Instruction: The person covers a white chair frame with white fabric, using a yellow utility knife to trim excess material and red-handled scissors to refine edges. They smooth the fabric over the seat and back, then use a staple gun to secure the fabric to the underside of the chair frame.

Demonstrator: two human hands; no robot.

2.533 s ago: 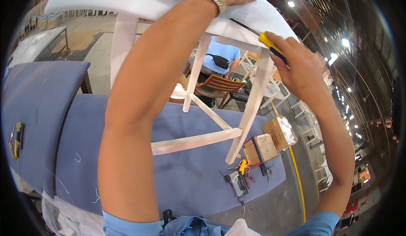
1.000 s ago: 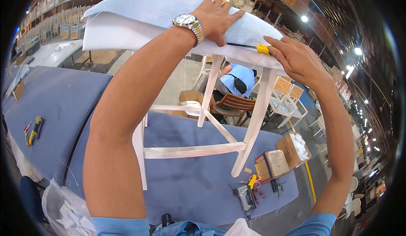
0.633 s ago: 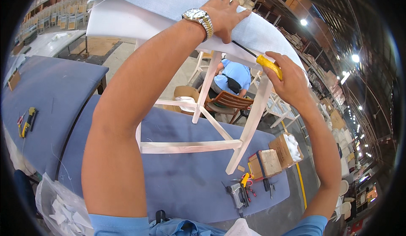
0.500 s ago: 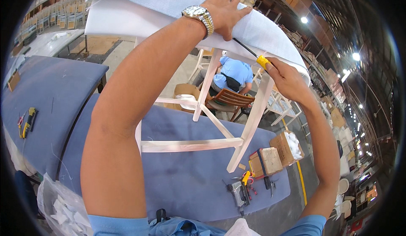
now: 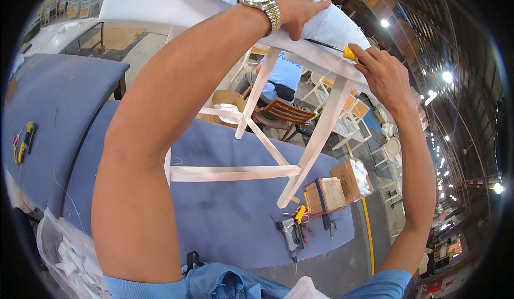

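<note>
Screwdriver [image 5: 351, 54] handle and right hand [image 5: 384, 71] have swung up and outward since half a second ago, so the dark shaft now lies flatter along the edge of the pale blue fabric [image 5: 336, 28]. Its tip stays just beside the thumb of the left hand [image 5: 300, 7]. That suggests the edge is being worked by a levering or sweeping stroke, not yet finished. The right grip is curled tightly around the handle; the left is spread wide, palm down on the fabric, apparently steadying it and clasping nothing. The pale wooden chair frame [image 5: 235, 173] under that fabric stands upright on the blue padded counter [image 5: 214, 229].

By the counter's right end, a carton [image 5: 344, 184] brims with white stuffing [image 5: 360, 175]. Beside it sits a smaller box [image 5: 316, 198]; what it holds cannot be told. Beyond the chair's legs, another carton [image 5: 229, 96] also has white material inside. At lower left, a clear plastic bag [image 5: 45, 240] holds white and pale scraps [image 5: 75, 259].
</note>
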